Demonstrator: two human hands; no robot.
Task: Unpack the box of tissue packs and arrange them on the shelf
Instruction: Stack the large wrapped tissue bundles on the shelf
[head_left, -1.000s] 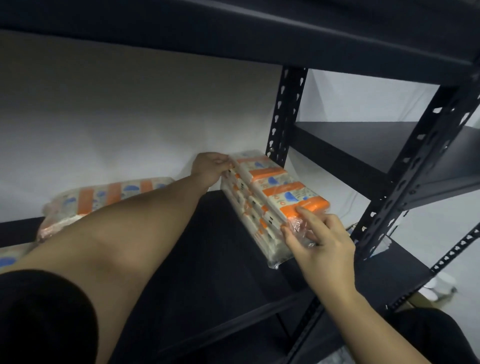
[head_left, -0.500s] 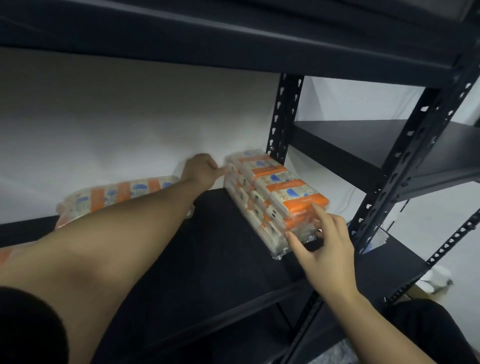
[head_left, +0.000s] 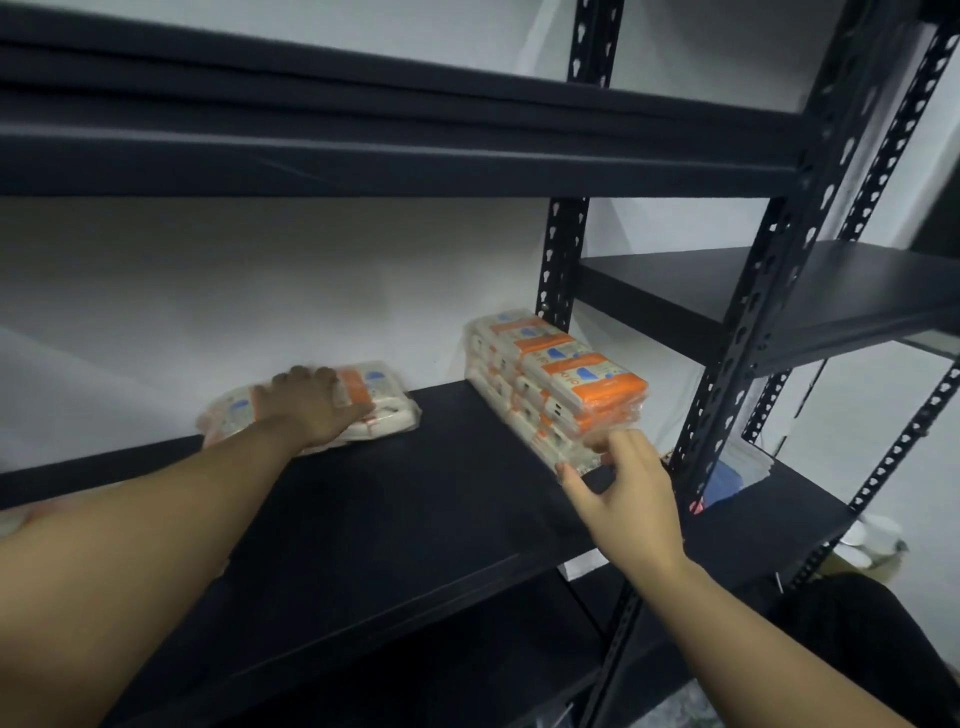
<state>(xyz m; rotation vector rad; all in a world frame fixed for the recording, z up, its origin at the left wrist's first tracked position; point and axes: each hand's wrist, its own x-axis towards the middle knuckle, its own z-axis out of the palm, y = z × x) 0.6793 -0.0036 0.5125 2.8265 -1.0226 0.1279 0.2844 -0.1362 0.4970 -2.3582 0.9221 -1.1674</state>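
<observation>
- Left hand: one second ago it gripped the far end of the right-hand tissue stack; half a second ago it rested beside that stack with one finger touching it. It now lies palm-down on the left tissue pack, fingers spread over the wrapper. The fingers appear straight and relaxed rather than curled round the pack; motion blur limits certainty.
- Right hand: it remains at the near end of the right tissue stack. Fingers are extended and loosely spread, fingertips touching the near lower corner of the wrapper, thumb low against the shelf edge. It does not grasp the stack.
- Right tissue stack: it lies on the black shelf board, at the right end beside the rear upright post. One second ago both hands held it; it now rests on the board, with only the right fingertips touching it.
- Left tissue pack: it lies flat at the back of the same board, near the white wall, well apart from the right stack. Its position on the board matches the earlier frames.
- Camera view: the viewpoint has shifted, showing more of the upper shelf.
- Adjacent rack: black shelf boards stand to the right of the front upright post.
</observation>
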